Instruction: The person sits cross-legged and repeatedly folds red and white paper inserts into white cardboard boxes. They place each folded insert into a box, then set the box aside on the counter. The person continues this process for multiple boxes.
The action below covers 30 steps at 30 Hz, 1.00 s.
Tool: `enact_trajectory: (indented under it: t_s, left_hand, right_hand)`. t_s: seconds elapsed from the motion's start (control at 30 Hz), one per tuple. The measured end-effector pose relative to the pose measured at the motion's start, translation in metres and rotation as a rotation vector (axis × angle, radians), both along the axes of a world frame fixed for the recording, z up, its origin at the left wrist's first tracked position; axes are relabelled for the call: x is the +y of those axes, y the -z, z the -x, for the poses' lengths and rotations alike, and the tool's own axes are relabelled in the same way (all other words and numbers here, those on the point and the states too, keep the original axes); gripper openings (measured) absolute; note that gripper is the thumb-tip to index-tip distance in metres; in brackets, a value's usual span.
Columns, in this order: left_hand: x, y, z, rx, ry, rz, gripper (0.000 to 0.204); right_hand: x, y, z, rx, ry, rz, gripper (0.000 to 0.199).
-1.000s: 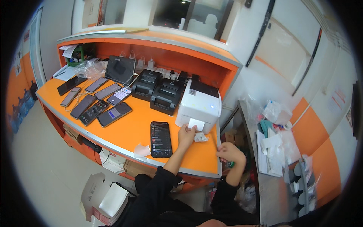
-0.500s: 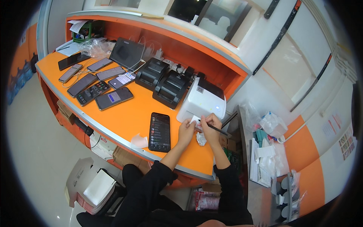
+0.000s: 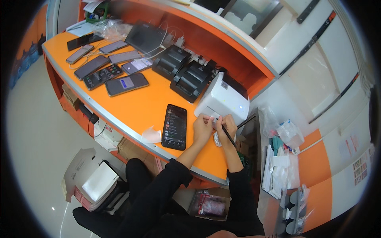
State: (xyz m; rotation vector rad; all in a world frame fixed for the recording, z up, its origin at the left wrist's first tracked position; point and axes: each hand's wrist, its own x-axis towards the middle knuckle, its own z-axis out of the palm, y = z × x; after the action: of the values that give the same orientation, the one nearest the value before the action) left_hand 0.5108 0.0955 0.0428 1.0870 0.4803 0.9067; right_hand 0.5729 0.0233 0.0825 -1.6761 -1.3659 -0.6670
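A white label printer (image 3: 223, 99) stands at the right end of the orange counter (image 3: 143, 109). My left hand (image 3: 203, 128) rests in front of its slot, fingers on a white label (image 3: 213, 117) coming out. My right hand (image 3: 226, 126) is beside it, holding a dark pen (image 3: 228, 135) and also touching the label. A crumpled white paper (image 3: 217, 139) lies under my hands. A black phone (image 3: 175, 126) with a lit screen lies just left of my left hand.
Two black printers (image 3: 183, 71), a tablet (image 3: 145, 38) and several phones (image 3: 106, 71) lie further left on the counter. A small white scrap (image 3: 151, 135) sits near the counter edge. Cardboard boxes (image 3: 92, 182) stand on the floor at left; a side shelf with plastic bags (image 3: 281, 135) is at right.
My right hand came up from below the counter edge, now holding a pen, and joined my left hand at the printer's label slot. The view moved closer over the counter.
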Motion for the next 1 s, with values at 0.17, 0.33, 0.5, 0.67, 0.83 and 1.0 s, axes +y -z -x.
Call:
enact_trajectory:
  t_s: [0.17,0.33,0.5,0.67,0.83,1.0]
  left_hand:
    - [0.000,0.007,-0.005,0.007,-0.089,-0.097,0.018]
    - [-0.003,0.004,-0.003,0.029,-0.075,-0.081,0.016]
    - [0.002,0.009,-0.007,0.014,-0.078,-0.042,0.016]
    - [-0.002,0.011,-0.011,0.009,-0.106,-0.106,0.016]
    - [-0.001,0.012,-0.012,0.001,-0.093,-0.088,0.015]
    - [0.001,0.008,-0.007,0.006,-0.094,-0.097,0.015]
  right_hand:
    - [0.003,-0.004,0.004,-0.082,-0.028,0.048,0.024]
    - [-0.002,0.001,0.002,-0.105,0.018,0.092,0.021]
    - [0.002,-0.002,0.004,-0.144,0.046,0.133,0.020]
    - [0.001,0.000,-0.002,-0.108,-0.037,0.005,0.025]
    - [0.001,0.001,-0.003,-0.077,-0.004,0.058,0.027]
    - [0.001,0.002,-0.007,-0.130,-0.006,0.044,0.026]
